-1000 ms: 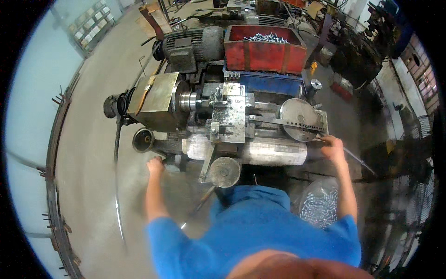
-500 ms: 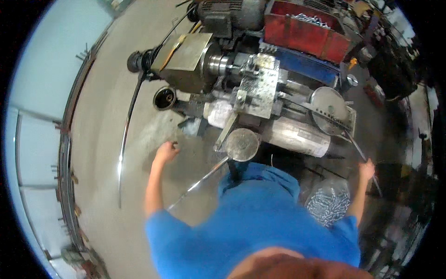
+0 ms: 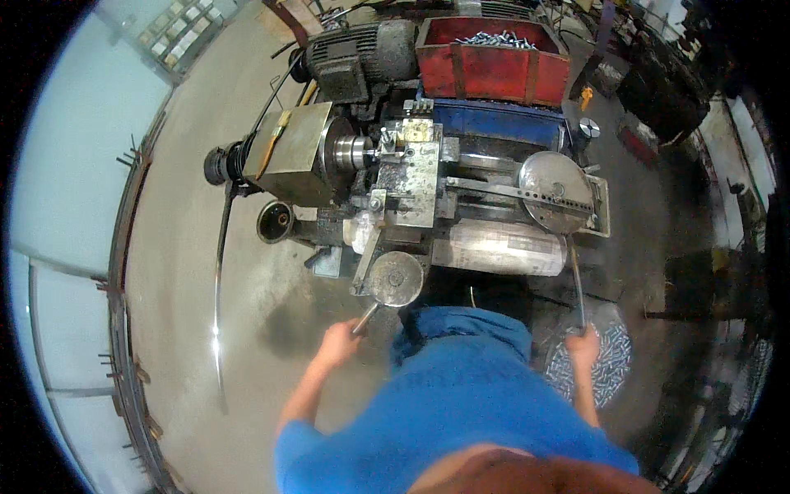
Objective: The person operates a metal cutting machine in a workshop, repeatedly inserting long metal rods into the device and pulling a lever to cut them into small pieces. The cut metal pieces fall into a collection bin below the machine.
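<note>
The left grip (image 3: 339, 342) curls closed around a short, silver metal lever (image 3: 368, 315), ahead of which sits a round, grey metal disc (image 3: 396, 278). The right grip (image 3: 583, 346) closes around a longer, straight grey metal rod (image 3: 578, 278), reaching forward toward a larger, round grey metal plate (image 3: 553, 183). Both are in hand; what remains cannot be told. Counted: one lever, one rod, one disc, one plate.
</note>
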